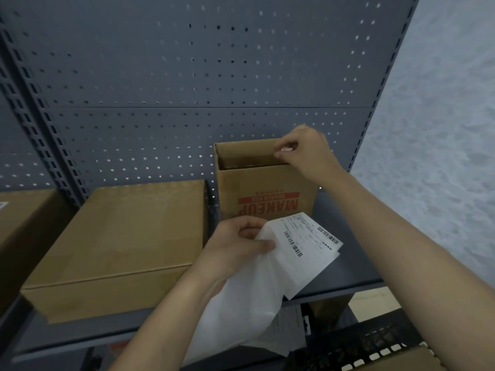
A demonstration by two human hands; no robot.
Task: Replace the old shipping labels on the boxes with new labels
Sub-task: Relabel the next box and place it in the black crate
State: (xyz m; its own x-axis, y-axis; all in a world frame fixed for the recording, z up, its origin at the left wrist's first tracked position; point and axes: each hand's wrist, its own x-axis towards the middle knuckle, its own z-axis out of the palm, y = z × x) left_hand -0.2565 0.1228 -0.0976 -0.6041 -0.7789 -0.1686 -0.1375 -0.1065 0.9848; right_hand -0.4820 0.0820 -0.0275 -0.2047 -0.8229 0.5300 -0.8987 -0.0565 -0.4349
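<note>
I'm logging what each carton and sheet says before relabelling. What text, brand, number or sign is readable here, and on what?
"MAKEUP": red print, upside down, on the front of the open carton that the right hand touches.
Smaller line in the red band above it: too blurred to read.
Barcodes and fine print on the label sheets in the left hand: too small to read.
Flat closed box: no text visible.

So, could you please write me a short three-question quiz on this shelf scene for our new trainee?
1. True or false: the left hand holds the label sheets.
2. Which box does the right hand touch? A) the flat closed box B) the open box printed MAKEUP
3. Fill in: the MAKEUP print reads ____ from this view.

Key: 1 true; 2 B, at its far top edge; 3 upside down.
</note>
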